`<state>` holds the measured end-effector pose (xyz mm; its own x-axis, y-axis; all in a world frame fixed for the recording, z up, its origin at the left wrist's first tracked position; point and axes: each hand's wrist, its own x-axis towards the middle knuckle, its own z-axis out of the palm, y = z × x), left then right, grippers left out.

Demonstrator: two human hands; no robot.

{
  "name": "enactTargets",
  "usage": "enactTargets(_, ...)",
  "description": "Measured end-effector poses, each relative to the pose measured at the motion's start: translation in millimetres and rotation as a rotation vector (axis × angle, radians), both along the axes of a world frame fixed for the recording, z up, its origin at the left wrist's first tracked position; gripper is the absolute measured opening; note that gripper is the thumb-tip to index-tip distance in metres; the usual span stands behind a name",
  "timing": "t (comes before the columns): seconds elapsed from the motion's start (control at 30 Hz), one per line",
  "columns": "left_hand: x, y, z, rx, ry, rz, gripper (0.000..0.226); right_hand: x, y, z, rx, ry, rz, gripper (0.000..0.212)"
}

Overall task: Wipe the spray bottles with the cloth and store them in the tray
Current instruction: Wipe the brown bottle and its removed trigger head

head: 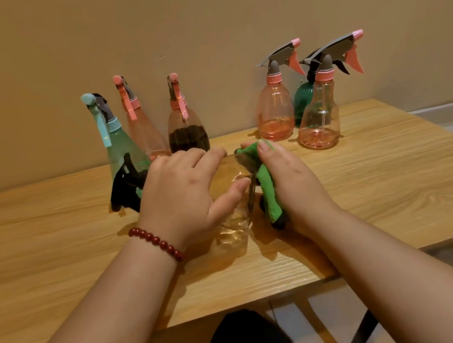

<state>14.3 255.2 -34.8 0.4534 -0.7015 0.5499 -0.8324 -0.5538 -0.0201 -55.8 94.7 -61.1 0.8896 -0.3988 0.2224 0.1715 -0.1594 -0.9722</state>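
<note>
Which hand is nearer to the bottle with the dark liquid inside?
Left. The left hand, gripping the clear bottle, has its fingertips just in front of the dark-liquid bottle; the right hand, holding the green cloth, is further to its right.

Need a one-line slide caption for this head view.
Left hand grips a clear bottle on the wooden table while the right hand holds a green cloth against it.

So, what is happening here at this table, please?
A person is wiping a clear spray bottle held low on the wooden table. The left hand grips the bottle, and the right hand holds a green cloth against it. Other spray bottles stand upright by the wall, a left group and a right group. No tray shows in this view.
</note>
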Motion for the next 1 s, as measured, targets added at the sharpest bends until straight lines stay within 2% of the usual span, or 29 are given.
enactTargets(0.1, -5, 8, -5, 0.017, 0.137, 0.065, 0.084, -7, -2, -3, -0.023, -0.018, -0.117, 0.029)
enactTargets(0.27, 1, 10, -4, -0.020, 0.309, 0.134, 0.070, -13, 2, -4, -0.067, 0.002, -0.098, 0.030)
enactTargets(0.37, 8, 6, -6, -0.091, 0.432, 0.118, 0.074, -14, 6, -5, -0.123, -0.015, -0.099, 0.029)
enactTargets(0.43, 11, 5, -10, -0.168, 0.431, 0.097, 0.073, -13, 6, -6, -0.151, -0.019, -0.096, 0.030)
enactTargets(0.57, 15, 4, -25, -0.253, 0.444, 0.041, 0.053, -11, 5, -6, -0.219, -0.005, -0.107, 0.031)
enactTargets(0.77, 15, -3, -41, -0.344, 0.472, 0.011, 0.061, 6, 13, 6, -0.278, -0.050, -0.096, 0.033)
enactTargets(0.87, 17, -6, -44, -0.363, 0.468, -0.009, 0.059, 13, 24, 6, -0.339, 0.035, 0.057, 0.041)
enactTargets(1.0, 17, -7, -43, -0.379, 0.467, 0.000, 0.059, 13, 16, 2, -0.328, 0.201, 0.083, 0.046)
